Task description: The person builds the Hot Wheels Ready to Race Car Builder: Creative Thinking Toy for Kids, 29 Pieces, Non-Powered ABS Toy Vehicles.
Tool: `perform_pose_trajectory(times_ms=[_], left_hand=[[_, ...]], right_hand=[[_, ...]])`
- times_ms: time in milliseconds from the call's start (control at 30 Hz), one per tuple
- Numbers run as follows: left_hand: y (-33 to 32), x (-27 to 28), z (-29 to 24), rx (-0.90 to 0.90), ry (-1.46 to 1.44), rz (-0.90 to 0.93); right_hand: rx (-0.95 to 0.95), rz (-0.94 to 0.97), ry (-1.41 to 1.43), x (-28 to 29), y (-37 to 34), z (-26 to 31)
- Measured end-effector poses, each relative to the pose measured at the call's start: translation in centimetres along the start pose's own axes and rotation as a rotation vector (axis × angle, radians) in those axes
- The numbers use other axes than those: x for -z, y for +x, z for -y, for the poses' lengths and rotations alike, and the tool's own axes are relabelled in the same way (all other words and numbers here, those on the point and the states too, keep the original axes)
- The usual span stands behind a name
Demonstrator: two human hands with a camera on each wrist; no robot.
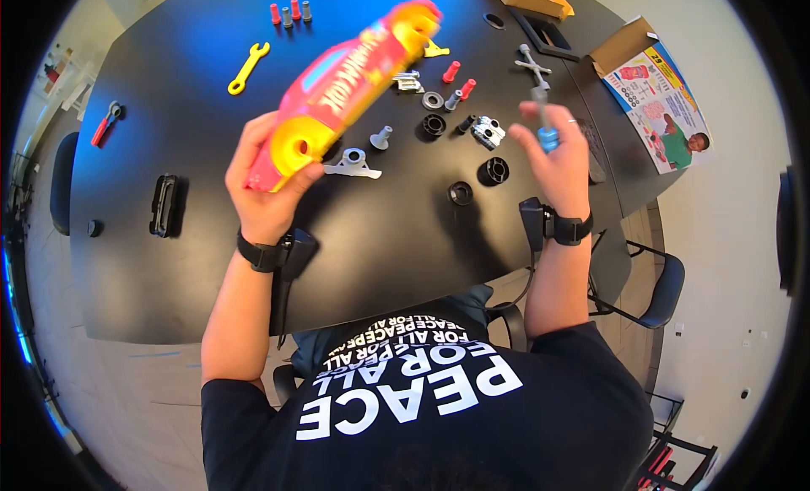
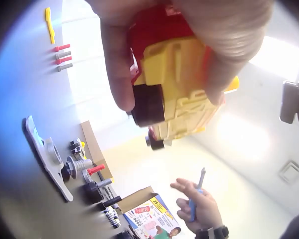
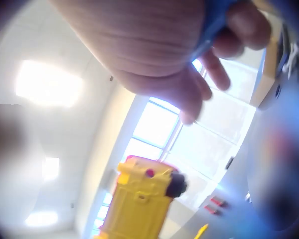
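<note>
My left hand (image 1: pixel 268 183) grips one end of a red and yellow toy car body (image 1: pixel 342 90), raised above the black table and tilted. In the left wrist view its yellow underside (image 2: pixel 177 84) shows, with a black wheel (image 2: pixel 149 105) close to the fingers. To the right, my right hand (image 1: pixel 558 162) holds a screwdriver with a blue handle (image 1: pixel 548 140), its grey shaft pointing away from me. The right wrist view shows the car's yellow underside (image 3: pixel 139 199) below the right hand (image 3: pixel 154 55), apart from it.
Black wheels (image 1: pixel 494 171), a grey bracket (image 1: pixel 354 164), a silver engine piece (image 1: pixel 488 132) and red and grey bolts lie between the hands. A yellow wrench (image 1: pixel 249 68) and black tray (image 1: pixel 164 206) are left; a printed box (image 1: pixel 662 103) and grey cross wrench (image 1: pixel 533 66) right.
</note>
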State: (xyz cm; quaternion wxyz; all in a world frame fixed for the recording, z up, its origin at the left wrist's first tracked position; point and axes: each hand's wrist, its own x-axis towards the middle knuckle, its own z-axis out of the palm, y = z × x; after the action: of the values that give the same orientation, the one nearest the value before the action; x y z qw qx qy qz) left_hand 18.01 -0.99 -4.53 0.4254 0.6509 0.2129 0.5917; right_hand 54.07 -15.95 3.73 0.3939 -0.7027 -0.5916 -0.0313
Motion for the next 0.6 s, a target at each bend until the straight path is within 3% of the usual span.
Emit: perform_pose_trajectory(times_ms=[100, 167, 367, 500, 600], left_hand=[[0.1, -0.1, 0.4, 0.048, -0.037, -0.058], [0.0, -0.4, 0.6, 0.005, 0.011, -0.079], [-0.3, -0.7, 1.2, -0.139, 0.198, 0.010], [-0.3, -1.3, 0.1, -0.204, 0.252, 0.048], [-0.3, -1.6, -0.2, -0.211, 0.261, 0.085]], right_hand=[[-0.107, 0.260, -0.190, 0.1, -2.1, -2.0], [-0.127, 0.342, -0.111, -0.5, -3.5, -2.3], [-0.140, 0.384, -0.087, -2.3, -4.6, -3.3], [-0.101, 0.325, 0.118, -2.0, -3.8, -1.2], [-0.452, 0.449, 0.771, -0.8, -2.9, 3.8]])
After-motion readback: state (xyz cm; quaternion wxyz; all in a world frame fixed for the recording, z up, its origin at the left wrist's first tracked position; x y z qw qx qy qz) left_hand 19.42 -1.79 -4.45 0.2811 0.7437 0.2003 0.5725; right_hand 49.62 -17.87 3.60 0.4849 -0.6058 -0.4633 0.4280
